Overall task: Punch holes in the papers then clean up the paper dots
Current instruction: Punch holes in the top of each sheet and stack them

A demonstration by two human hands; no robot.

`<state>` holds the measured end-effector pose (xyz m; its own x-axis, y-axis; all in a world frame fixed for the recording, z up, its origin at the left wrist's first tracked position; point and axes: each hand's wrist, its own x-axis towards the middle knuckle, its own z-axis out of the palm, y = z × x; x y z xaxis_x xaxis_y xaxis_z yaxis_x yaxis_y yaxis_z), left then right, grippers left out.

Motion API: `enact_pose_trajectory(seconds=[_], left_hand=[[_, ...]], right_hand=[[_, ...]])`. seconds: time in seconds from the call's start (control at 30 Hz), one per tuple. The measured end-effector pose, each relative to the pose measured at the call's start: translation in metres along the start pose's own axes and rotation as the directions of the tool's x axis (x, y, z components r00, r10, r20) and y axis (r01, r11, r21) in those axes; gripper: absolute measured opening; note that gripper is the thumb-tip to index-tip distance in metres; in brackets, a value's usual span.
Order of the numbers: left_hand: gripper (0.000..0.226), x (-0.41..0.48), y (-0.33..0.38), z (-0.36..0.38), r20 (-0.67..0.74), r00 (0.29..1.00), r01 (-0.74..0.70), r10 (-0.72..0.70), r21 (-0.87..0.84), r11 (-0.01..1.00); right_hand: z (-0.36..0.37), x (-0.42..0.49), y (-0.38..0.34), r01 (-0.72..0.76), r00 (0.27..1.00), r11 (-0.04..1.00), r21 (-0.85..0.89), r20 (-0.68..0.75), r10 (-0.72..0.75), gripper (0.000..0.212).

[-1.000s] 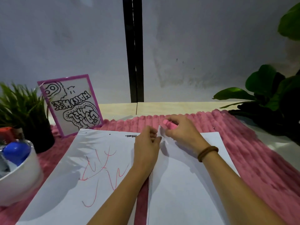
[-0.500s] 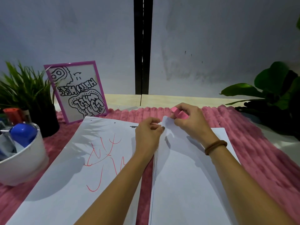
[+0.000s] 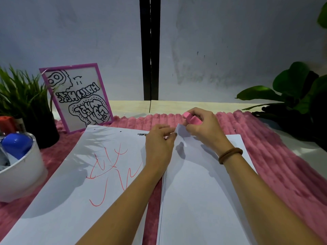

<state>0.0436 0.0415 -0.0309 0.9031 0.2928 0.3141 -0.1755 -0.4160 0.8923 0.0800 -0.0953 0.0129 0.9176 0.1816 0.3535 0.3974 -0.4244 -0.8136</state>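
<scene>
- While raised only at the far left corner, lies flat elsewhere on the mat, right of centre: stack of white paper sheets.
- Judged light, thin and floppy; easily creased or torn, slippery sheet on sheet, so likely to fan out if pushed.
- Best taken at a corner or edge with a light pinch; lifting from the middle not practical.
- Long axis running near to far, short far edge toward the wall, lifted corner pointing up and away.
- Small pink hole punch right at that lifted corner, held above the mat; hard, light, easy to squeeze by the look of it.
- Cannot tell whether the corner sits inside the punch slot.
- Right hand: fingers curled round the punch, thumb underneath, gripping it.
- Left hand: fingers curled, tips pressed together, apparently pinching the raised corner just beside the punch.
- Brown braided bracelet on the right wrist.
- Separate white sheet with red scribbles to the left, flat, close to the stack; small dark marks along its far edge, holes or dots, cannot tell.
- Pink ribbed plush mat under everything.
- Purple-framed black-and-white drawing propped at far left.
- White round bowl at near left, holding a blue rounded object.
- Spiky green plant far left, broad-leaved plant far right.
</scene>
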Motion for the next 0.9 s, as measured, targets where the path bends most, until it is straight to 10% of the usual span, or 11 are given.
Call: enact_pose_trajectory(seconds=[0.9], left_hand=[[0.027,-0.001,0.003,0.009,0.031,0.991,0.137,-0.134,-0.297,0.945]], right_hand=[[0.009,-0.003,-0.035,-0.016,1.0,0.956,-0.294,0.019,0.023,0.011]])
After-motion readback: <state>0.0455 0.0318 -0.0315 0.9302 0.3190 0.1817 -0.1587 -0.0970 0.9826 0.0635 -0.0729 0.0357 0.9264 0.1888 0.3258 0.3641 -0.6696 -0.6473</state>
